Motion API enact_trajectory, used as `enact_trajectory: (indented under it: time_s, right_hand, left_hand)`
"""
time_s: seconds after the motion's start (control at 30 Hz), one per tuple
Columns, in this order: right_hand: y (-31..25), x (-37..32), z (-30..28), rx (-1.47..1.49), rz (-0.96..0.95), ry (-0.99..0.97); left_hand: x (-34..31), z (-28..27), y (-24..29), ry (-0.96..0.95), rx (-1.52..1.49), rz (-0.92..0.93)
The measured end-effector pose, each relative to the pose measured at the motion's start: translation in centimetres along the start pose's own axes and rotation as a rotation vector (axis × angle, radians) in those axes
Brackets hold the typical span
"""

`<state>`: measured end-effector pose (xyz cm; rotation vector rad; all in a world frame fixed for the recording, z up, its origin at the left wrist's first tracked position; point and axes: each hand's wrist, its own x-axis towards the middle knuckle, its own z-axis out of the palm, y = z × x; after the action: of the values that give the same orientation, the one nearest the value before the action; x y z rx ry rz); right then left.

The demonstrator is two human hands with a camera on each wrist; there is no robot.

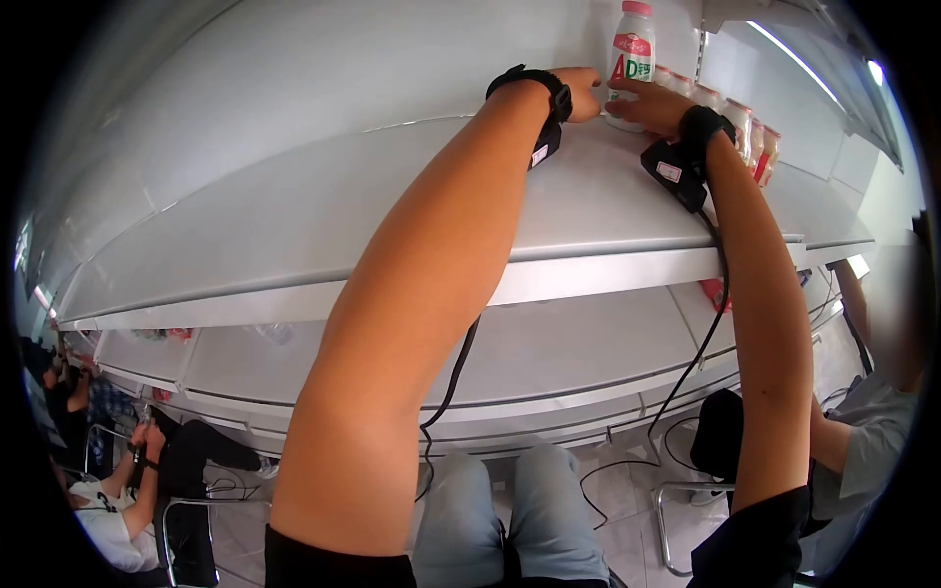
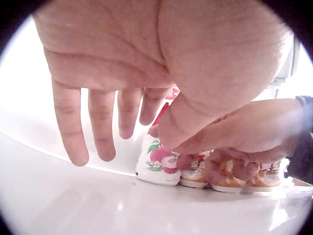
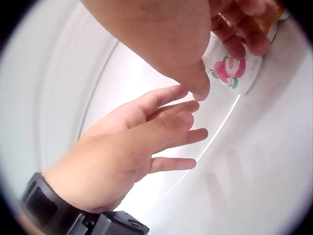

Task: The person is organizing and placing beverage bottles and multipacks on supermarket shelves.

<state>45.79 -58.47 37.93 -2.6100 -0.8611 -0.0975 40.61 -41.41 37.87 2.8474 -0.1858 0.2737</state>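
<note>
A large white drink bottle (image 1: 635, 44) with a pink cap and "AD" on its label stands upright at the back of the white shelf (image 1: 608, 201). Just left of it is my left hand (image 1: 582, 93), its fingers straight and spread with nothing between them in the left wrist view. My right hand (image 1: 659, 108) reaches in front of the bottle from the right. In the right wrist view its loosely bent fingers (image 3: 239, 39) overlap the bottle's lower label, which carries pink fruit, while the thumb stands apart from it. Part of the bottle is hidden behind both hands.
Smaller drink bottles (image 1: 738, 122) with reddish tops line up to the right, partly behind my right wrist. A lower shelf (image 1: 578, 343) runs beneath. Black cables (image 1: 720, 265) hang from both wrist cameras. People sit at the far left and close on the right.
</note>
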Motion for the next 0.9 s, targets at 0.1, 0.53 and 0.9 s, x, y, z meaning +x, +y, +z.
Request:
enact_trajectory:
  time_s: [0.1, 0.53, 0.9]
  right_hand:
    - [-0.7, -0.3, 0.3, 0.021, 0.070, 0.024]
    - [4.4, 4.2, 1.3, 0.227, -0.073, -0.026]
    - [8.1, 5.6, -1.2, 0.680, -0.600, -0.207]
  left_hand:
    - [-0.3, -0.1, 0.0, -0.002, -0.019, 0.014]
    - [2.2, 1.4, -0.8, 0.285, -0.026, 0.082]
    - [-8.4, -1.4, 8.8, 0.710, -0.593, 0.131]
